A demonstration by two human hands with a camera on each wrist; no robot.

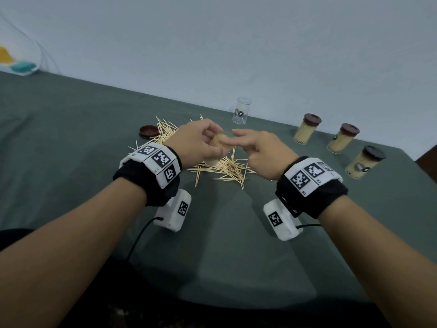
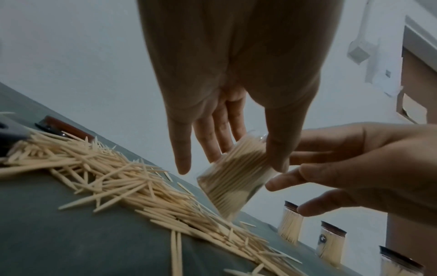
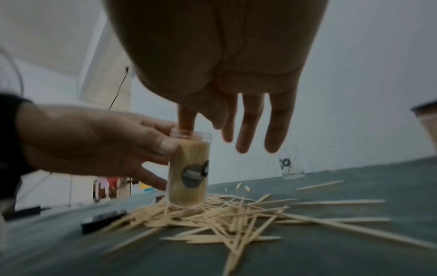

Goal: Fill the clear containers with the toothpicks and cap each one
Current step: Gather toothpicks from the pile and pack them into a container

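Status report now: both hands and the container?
Left hand grips filled container, uncapped. Right hand open, forefinger at its mouth. Loose toothpicks underneath.

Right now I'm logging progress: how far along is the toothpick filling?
Done: three capped containers stand full at the right. In hand: the left hand grips a nearly full container without a cap, standing on the loose toothpicks, while the right hand has a fingertip at its mouth. Left: capping it, with a brown cap lying nearby, then filling the near-empty container by the wall.
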